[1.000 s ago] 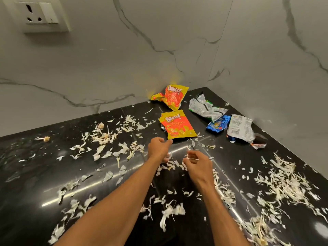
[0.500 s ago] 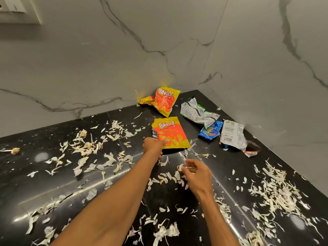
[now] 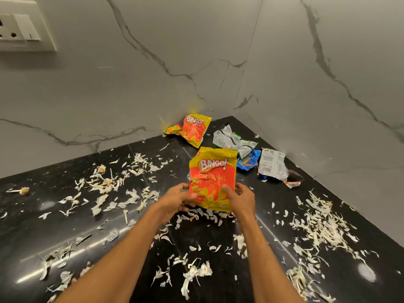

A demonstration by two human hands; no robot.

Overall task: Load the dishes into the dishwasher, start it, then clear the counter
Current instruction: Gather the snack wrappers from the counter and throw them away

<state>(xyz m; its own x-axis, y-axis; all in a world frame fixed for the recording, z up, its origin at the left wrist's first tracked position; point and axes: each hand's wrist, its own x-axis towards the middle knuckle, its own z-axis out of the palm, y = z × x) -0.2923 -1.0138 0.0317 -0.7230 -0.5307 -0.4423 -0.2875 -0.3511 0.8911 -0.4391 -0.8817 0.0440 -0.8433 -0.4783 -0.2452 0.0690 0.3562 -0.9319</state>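
A yellow and orange Bingo chip packet (image 3: 213, 176) is lifted off the black counter (image 3: 32, 232), tilted up toward me. My left hand (image 3: 175, 200) grips its lower left edge and my right hand (image 3: 241, 199) grips its lower right edge, thumbs on the front. A second Bingo packet (image 3: 192, 130) lies in the back corner. A crumpled silver wrapper (image 3: 231, 142), a blue wrapper (image 3: 248, 162) and a white wrapper (image 3: 272, 165) lie to the right of it.
Pale vegetable peels and shreds are scattered over the counter, with a thick heap (image 3: 321, 224) at the right and a spread (image 3: 105, 182) at the left. Marble walls meet at the back corner. A wall socket (image 3: 19, 29) sits at the upper left.
Both hands reached forward from the peels to the nearer Bingo packet, took hold of it and raised it off the counter.
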